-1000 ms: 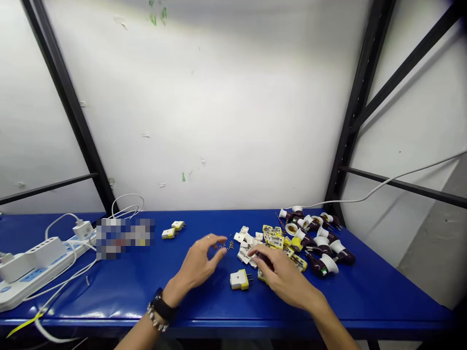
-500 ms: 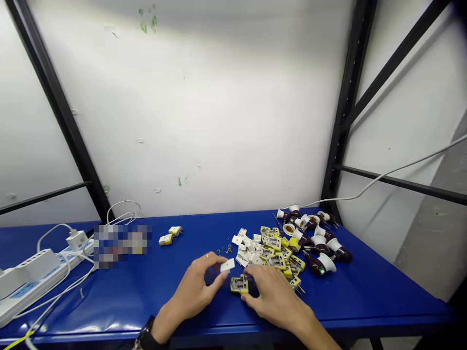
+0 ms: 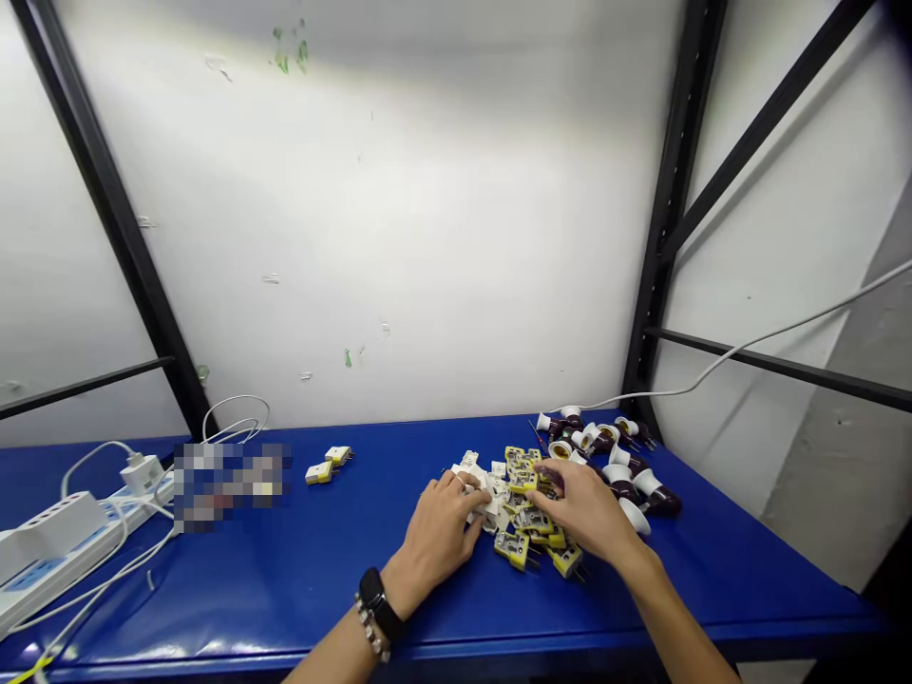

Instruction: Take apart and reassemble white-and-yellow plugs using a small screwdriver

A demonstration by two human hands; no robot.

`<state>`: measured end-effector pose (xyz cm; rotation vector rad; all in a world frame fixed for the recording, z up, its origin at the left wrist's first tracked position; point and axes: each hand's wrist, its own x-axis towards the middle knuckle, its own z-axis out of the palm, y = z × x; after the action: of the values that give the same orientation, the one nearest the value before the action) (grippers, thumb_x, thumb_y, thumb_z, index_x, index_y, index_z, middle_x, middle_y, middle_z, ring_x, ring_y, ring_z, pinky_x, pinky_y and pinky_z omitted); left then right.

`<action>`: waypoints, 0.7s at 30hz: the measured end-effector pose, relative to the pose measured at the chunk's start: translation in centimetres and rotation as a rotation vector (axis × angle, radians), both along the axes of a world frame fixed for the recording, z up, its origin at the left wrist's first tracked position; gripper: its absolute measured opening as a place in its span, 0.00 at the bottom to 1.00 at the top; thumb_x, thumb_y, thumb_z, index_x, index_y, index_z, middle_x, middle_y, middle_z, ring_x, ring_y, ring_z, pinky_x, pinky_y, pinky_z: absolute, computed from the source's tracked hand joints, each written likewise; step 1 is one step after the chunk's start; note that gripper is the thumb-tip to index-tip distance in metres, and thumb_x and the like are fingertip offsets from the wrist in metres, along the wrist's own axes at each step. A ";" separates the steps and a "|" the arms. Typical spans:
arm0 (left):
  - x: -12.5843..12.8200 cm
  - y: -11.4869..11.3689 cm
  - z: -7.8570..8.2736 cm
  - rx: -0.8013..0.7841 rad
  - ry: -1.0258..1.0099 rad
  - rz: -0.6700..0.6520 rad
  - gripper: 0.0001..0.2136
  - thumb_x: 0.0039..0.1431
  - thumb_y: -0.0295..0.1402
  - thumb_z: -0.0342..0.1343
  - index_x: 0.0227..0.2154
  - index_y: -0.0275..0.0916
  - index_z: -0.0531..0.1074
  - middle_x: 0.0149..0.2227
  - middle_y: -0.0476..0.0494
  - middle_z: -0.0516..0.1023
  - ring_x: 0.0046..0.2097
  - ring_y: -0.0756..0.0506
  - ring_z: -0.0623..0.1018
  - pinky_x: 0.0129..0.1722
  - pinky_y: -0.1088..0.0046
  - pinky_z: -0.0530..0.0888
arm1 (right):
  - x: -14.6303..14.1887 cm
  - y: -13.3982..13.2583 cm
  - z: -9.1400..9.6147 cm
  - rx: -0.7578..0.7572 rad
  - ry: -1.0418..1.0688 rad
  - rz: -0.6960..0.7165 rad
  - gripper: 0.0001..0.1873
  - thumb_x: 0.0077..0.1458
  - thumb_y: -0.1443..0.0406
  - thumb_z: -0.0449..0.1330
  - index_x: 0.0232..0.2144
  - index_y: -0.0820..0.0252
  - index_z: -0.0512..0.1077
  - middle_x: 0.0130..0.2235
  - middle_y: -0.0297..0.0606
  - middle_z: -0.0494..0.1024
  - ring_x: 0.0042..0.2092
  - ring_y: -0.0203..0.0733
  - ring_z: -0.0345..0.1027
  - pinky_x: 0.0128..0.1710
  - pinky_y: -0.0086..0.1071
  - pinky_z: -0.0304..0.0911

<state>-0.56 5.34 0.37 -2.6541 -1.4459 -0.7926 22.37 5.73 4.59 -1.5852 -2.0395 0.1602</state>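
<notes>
Our left hand is curled over the white plug covers, our right hand is on the yellow plug bases, can't tell if either's gripping; they're light, stiff plastic bits, so pinch them by the edges.

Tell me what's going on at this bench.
A person is working with both hands in a heap of plug parts on a blue table. The left hand rests on white plug covers, and the right hand is over yellow plug bases. Lamp sockets lie to the right, two plugs sit to the left, and a power strip is further left.
</notes>
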 end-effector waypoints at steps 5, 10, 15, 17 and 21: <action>-0.8 -0.6 -0.1 -0.006 0.041 0.010 0.18 0.59 0.29 0.59 0.52 0.49 0.74 0.55 0.42 0.73 0.51 0.37 0.73 0.47 0.61 0.71 | -0.9 -0.8 0.4 0.009 0.045 0.019 0.18 0.58 0.57 0.59 0.45 0.60 0.77 0.33 0.40 0.78 0.35 0.48 0.72 0.34 0.36 0.63; -2.3 -0.9 -0.1 -0.064 0.025 -0.019 0.20 0.57 0.31 0.63 0.52 0.50 0.73 0.55 0.43 0.74 0.51 0.38 0.75 0.48 0.61 0.71 | -1.5 -0.7 0.4 0.141 0.160 0.055 0.16 0.65 0.60 0.51 0.41 0.58 0.76 0.41 0.43 0.78 0.42 0.49 0.72 0.42 0.39 0.65; -7.5 -0.4 0.5 -0.070 -0.004 0.070 0.19 0.57 0.32 0.63 0.52 0.50 0.74 0.55 0.43 0.75 0.52 0.39 0.76 0.51 0.62 0.72 | -2.0 -0.9 0.0 0.150 0.206 0.085 0.15 0.67 0.59 0.50 0.42 0.56 0.75 0.40 0.41 0.76 0.40 0.47 0.72 0.40 0.39 0.66; -11.2 0.5 0.7 -0.037 -0.010 0.182 0.15 0.61 0.32 0.58 0.51 0.47 0.74 0.54 0.43 0.75 0.53 0.39 0.75 0.52 0.62 0.71 | -2.2 -1.1 0.0 0.149 0.225 0.087 0.15 0.67 0.58 0.50 0.42 0.56 0.75 0.40 0.41 0.76 0.40 0.48 0.72 0.40 0.39 0.66; -18.9 2.5 0.3 -0.025 0.140 0.572 0.17 0.64 0.31 0.50 0.55 0.41 0.71 0.55 0.36 0.76 0.54 0.34 0.73 0.50 0.57 0.71 | -2.6 -1.4 0.4 0.258 0.335 0.081 0.16 0.68 0.58 0.50 0.47 0.57 0.74 0.44 0.43 0.75 0.44 0.48 0.71 0.44 0.40 0.66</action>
<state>-19.48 7.82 0.66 -2.0674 -2.0236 -0.5197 19.73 4.31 4.94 -1.2278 -1.7833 0.1716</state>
